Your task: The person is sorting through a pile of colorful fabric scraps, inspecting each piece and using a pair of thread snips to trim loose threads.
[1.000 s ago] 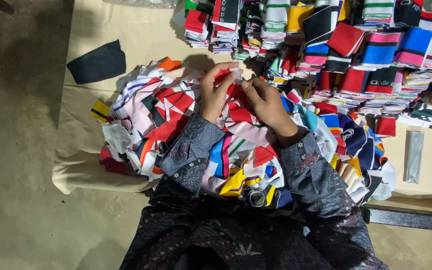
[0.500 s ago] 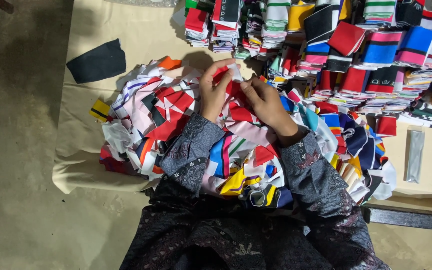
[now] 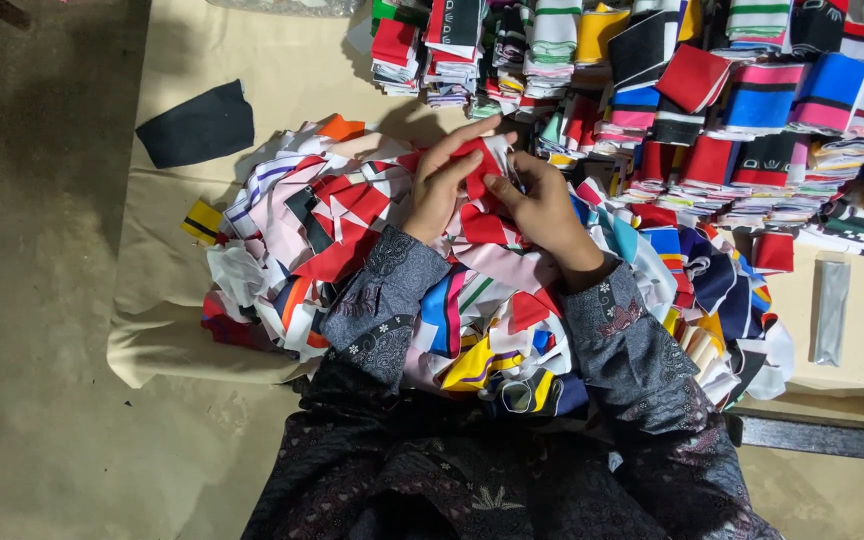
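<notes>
Two bare hands meet over a heap of cut fabric pieces [image 3: 352, 240] — red, white, blue, yellow and black scraps spread across a table under a beige cloth [image 3: 252, 60]. Between them is a small red fabric piece [image 3: 476, 168], held just above the top of the heap, near its far edge. The left hand [image 3: 440, 185] pinches the piece along its left side, fingers pressed together on the cloth, the forefinger stretched out along the piece's upper edge. The right hand [image 3: 542, 205] grips the lower right part, thumb pressed onto the red fabric and fingers curled behind it. Both forearms wear dark patterned sleeves [image 3: 382, 300] that rest on the scraps. Beyond the hands stand neat stacks of sorted pieces [image 3: 672, 90] in rows, close behind the heap. A lone black piece [image 3: 197, 125] lies on the cloth to the left, well apart from the hands — and a narrow grey strip [image 3: 832, 310] sits far to the right.
</notes>
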